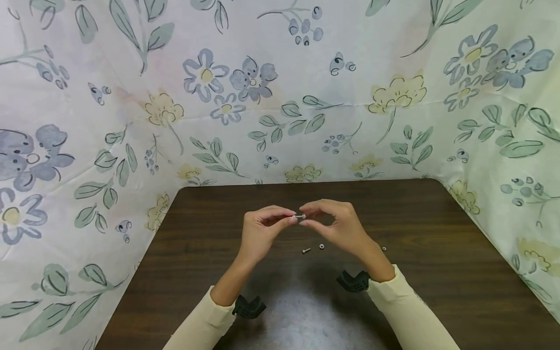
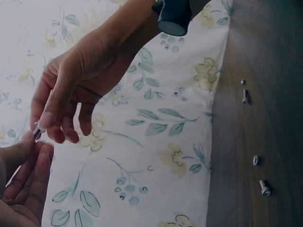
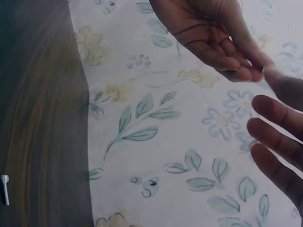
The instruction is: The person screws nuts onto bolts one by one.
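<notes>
Left hand [image 1: 261, 230] pinches bolt [image 1: 299, 216]; right hand [image 1: 342, 224] at its end, can't tell grip. Likely light, rigid, slick; hold mid-length.

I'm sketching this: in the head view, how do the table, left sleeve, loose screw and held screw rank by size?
Table
Left sleeve
Loose screw, held screw: unsure; fingers partly cover the latter.
</notes>
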Motion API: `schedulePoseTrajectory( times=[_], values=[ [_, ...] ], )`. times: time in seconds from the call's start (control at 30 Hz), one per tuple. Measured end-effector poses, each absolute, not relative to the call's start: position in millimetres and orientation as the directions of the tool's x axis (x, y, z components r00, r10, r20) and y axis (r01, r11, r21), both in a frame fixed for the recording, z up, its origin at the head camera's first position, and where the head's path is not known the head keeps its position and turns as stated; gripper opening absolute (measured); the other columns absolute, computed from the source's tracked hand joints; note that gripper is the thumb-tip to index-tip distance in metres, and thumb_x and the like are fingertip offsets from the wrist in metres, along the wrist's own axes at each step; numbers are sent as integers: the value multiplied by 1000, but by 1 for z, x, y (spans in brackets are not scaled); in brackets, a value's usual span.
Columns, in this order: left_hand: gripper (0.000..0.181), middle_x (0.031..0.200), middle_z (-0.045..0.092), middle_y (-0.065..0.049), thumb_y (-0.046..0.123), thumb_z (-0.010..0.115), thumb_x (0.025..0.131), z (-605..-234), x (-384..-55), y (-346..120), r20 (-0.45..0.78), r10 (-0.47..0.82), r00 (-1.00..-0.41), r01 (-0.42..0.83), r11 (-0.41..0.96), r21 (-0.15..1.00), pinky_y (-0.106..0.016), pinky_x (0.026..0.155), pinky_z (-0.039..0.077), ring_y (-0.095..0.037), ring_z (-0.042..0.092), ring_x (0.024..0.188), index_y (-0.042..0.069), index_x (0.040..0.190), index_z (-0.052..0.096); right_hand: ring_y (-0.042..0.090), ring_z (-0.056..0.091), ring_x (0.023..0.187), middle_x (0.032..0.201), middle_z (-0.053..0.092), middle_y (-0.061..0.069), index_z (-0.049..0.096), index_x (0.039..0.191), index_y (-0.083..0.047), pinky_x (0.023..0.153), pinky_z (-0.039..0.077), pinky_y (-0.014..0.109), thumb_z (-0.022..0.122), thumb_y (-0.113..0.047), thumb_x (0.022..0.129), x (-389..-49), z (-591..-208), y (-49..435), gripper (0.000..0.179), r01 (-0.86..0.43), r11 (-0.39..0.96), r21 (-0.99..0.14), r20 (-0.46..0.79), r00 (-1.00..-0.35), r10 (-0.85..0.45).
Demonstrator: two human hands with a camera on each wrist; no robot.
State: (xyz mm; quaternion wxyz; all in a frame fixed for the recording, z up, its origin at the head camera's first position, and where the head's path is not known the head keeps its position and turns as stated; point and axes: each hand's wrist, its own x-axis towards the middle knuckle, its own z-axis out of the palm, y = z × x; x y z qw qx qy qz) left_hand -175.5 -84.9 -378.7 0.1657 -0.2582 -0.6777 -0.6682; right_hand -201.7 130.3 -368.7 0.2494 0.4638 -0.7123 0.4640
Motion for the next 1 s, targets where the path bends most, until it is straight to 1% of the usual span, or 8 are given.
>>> schedulePoseTrajectory(
  times=[0.1, 0.2, 0.47, 0.67, 0.8, 0.9, 1.0],
  values=[
    [8, 90, 75, -9, 3, 80, 87, -378, -176, -85, 565, 134, -814, 566, -33, 824, -37, 74, 62, -26, 73, 80, 3, 95, 80, 19, 70, 78, 95, 75, 7, 76, 102, -4, 74, 56, 18, 86, 10, 73, -202, -367, 130, 34, -904, 119, -411, 802, -421, -424],
    [8, 91, 76, -8, 4, 80, 87, -377, -176, -85, 564, 135, -814, 566, -31, 824, -37, 74, 62, -26, 73, 81, 4, 95, 80, 15, 69, 79, 94, 75, 5, 77, 101, -5, 74, 55, 18, 85, 9, 74, -201, -365, 130, 31, -905, 118, -410, 803, -419, -424],
    [12, 93, 76, -8, 2, 78, 88, -379, -176, -85, 569, 134, -812, 572, -16, 820, -34, 75, 62, -24, 72, 83, 4, 99, 80, 13, 68, 77, 90, 74, 2, 77, 98, -8, 72, 55, 19, 84, 7, 77, -202, -369, 130, 27, -898, 135, -420, 795, -435, -422],
    [11, 93, 76, -8, 1, 78, 87, -381, -176, -85, 573, 131, -809, 576, -19, 818, -35, 75, 62, -25, 73, 83, 4, 98, 80, 10, 65, 73, 88, 74, 0, 77, 96, -9, 68, 53, 18, 80, 4, 84, -202, -371, 129, 17, -886, 147, -439, 781, -457, -426],
    [11, 92, 76, -8, 1, 78, 88, -382, -177, -85, 575, 134, -807, 578, -19, 816, -35, 74, 62, -24, 73, 82, 3, 98, 80, 10, 66, 72, 86, 74, 0, 77, 93, -9, 64, 54, 23, 79, 1, 86, -202, -372, 128, 13, -883, 156, -443, 780, -465, -419],
    [10, 91, 75, -8, 1, 78, 88, -382, -176, -84, 579, 135, -804, 582, -21, 813, -35, 73, 62, -24, 72, 80, 3, 98, 80, 10, 68, 73, 85, 75, -1, 78, 91, -10, 66, 57, 26, 79, 3, 85, -202, -372, 127, 14, -882, 165, -441, 781, -467, -415],
    [10, 91, 76, -8, 1, 78, 88, -381, -176, -84, 580, 135, -803, 583, -20, 812, -35, 73, 62, -25, 72, 80, 4, 97, 80, 9, 70, 74, 84, 75, -2, 78, 89, -10, 67, 58, 25, 79, 5, 84, -203, -372, 127, 16, -883, 170, -437, 782, -466, -414]
  ],
)
